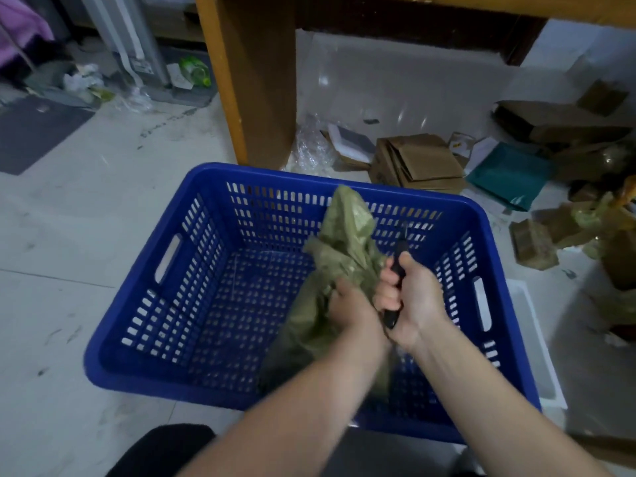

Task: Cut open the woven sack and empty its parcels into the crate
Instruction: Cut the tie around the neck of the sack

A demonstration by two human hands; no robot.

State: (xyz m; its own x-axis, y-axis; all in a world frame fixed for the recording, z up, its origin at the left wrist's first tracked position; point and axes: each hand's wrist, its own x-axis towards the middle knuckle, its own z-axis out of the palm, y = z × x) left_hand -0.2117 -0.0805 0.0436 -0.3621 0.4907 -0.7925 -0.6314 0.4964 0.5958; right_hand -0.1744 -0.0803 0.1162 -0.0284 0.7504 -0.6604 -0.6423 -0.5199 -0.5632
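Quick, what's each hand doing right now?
Left hand: closed, gripping the green woven sack.
Right hand: closed around a black-handled knife.

Olive-green woven sack, blue crate (slotted walls), black-handled knife, brown cardboard.

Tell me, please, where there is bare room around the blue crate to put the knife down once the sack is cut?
Bare floor lies left of the crate, between it and the dark mat. The crate's own bottom, left of the sack, is bare too. To the right it is crowded: flattened cardboard boxes, a teal mailer and wrappings cover the floor.
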